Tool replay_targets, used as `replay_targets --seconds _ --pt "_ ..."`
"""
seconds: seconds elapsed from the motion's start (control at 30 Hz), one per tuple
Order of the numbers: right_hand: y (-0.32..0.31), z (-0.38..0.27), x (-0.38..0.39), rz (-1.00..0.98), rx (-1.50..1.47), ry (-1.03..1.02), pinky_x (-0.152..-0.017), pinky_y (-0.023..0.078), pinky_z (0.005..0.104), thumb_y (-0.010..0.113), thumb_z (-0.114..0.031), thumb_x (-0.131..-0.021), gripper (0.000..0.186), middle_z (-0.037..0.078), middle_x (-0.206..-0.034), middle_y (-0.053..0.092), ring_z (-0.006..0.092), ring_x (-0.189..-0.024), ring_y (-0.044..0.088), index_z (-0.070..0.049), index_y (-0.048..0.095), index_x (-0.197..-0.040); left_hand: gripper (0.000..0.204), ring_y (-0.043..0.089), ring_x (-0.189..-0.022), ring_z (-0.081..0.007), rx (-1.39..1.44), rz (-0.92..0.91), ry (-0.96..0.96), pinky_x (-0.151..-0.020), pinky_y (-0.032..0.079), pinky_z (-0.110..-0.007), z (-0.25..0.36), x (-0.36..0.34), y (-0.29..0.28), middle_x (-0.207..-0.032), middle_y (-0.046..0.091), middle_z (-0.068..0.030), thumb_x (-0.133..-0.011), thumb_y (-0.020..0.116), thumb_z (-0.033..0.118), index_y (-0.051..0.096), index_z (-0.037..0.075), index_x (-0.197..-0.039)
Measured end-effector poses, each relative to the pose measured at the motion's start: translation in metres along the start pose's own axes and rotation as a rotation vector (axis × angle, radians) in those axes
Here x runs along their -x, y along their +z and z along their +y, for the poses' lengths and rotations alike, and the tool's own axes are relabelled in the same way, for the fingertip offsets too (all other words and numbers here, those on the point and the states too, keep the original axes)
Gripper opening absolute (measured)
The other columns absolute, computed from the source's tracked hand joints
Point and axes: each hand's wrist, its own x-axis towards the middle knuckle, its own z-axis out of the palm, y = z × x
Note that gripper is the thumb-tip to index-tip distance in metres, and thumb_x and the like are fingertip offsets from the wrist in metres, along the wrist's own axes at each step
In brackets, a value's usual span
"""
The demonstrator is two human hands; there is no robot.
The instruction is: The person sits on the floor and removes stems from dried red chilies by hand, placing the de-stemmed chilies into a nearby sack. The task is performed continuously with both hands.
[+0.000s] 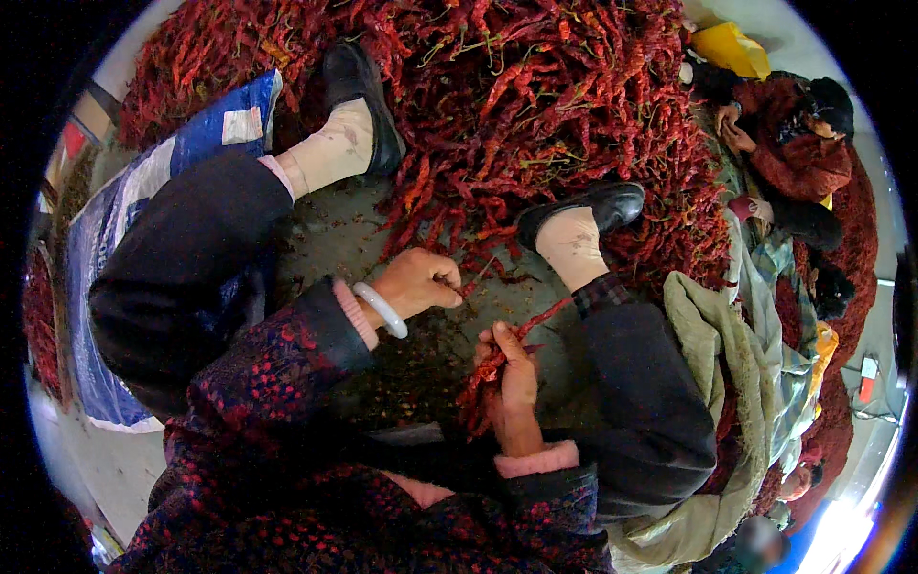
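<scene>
Between my legs, my right hand (pixel 514 376) is closed round a bunch of dried red chillies (pixel 484 375); one chilli sticks out past the thumb toward the upper right. To its upper left, my left hand (pixel 421 282) has its fingers curled in a pinch, with a thin stem-like end showing at the fingertips near one chilli. A pale bangle (pixel 381 310) circles my left wrist. Just beyond both hands rises a large heap of dried red chillies (pixel 535 105), with loose ones spilling toward me over the grey floor (pixel 335 234).
My dark shoes (pixel 359 105) rest against the heap's near edge. A blue and white sack (pixel 124 220) lies under my left leg. Beige sacking (pixel 712 354) is bunched beside my right leg. Another person (pixel 794 143) sits at the far right, near a yellow bag (pixel 731 51).
</scene>
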Motion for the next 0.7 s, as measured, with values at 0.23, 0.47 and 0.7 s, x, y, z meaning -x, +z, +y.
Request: replay_targets --seconds 0.23,0.47,0.7 --pt "0.008 -0.008 0.01 -0.178 0.211 -0.171 -0.055 0.039 0.0216 0.062 -0.007 -0.074 0.009 0.001 -0.066 0.054 0.0098 -0.058 0.049 -0.006 0.055 -0.079 0.015 0.052 -0.061 -0.0086 0.31 -0.049 -0.054 -0.056 0.041 -0.025 0.04 0.031 0.001 -0.062 0.057 -0.003 -0.064 0.068 0.013 0.059 0.003 -0.07" --pt "0.015 -0.011 0.024 -0.128 0.306 -0.217 -0.055 0.039 0.0229 0.063 -0.003 -0.071 0.012 0.0 -0.068 0.054 0.0101 -0.06 0.049 -0.005 0.055 -0.079 0.013 0.058 -0.061 -0.0251 0.004 0.137 0.261 -0.054 0.045 -0.034 0.042 0.049 0.017 -0.064 0.057 -0.0095 -0.065 0.065 0.016 0.057 0.006 -0.07" --pt "0.015 -0.01 0.03 -0.187 0.39 -0.354 -0.055 0.041 0.0254 0.063 -0.001 -0.067 0.014 0.001 -0.07 0.055 0.011 -0.059 0.049 -0.003 0.056 -0.079 0.028 0.054 -0.055 -0.0144 0.455 -0.242 -0.211 -0.05 0.043 -0.031 0.042 0.05 -0.008 -0.06 0.055 -0.0046 -0.077 0.059 0.034 0.057 0.006 -0.083"
